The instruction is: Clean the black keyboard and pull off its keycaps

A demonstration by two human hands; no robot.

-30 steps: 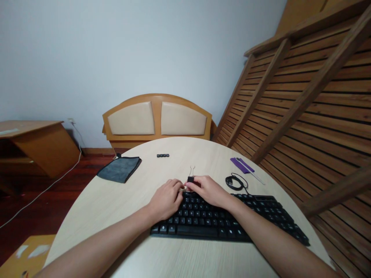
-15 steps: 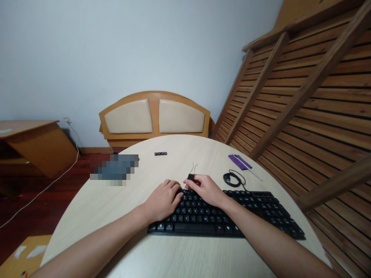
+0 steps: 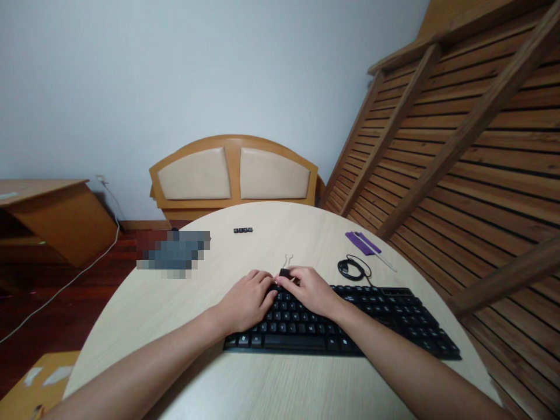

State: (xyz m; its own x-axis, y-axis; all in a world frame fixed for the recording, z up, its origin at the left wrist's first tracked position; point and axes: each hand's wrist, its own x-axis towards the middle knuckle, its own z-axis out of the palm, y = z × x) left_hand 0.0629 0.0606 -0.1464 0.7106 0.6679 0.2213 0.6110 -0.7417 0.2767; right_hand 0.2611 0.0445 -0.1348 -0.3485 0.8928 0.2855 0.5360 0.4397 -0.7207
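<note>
A black full-size keyboard point(image 3: 297, 343) lies on the round table in front of me. My left hand point(image 3: 250, 300) rests over its upper left part, thumb on the keys and fingers curled at the far edge, where the fingertips are partly hidden. Pinched in my right hand point(image 3: 310, 289) is a keycap puller point(image 3: 284, 272) with a black grip. Its two thin wire prongs point away from me, above the top rows of keys. The fingertips of both hands come close together there. Whatever lies directly beneath them cannot be made out.
Several loose black keycaps point(image 3: 243, 230) stand in a row toward the back of the pale table point(image 3: 175, 318). A coiled USB cable point(image 3: 352, 269) sits behind the keyboard. Further right are a purple cloth point(image 3: 364, 242) and a thin stick point(image 3: 385, 262). A pixelated patch covers something at left.
The keycap puller has tilted and dropped slightly, shifting a little left with my right hand. My left hand stays nearly still on the keyboard.
</note>
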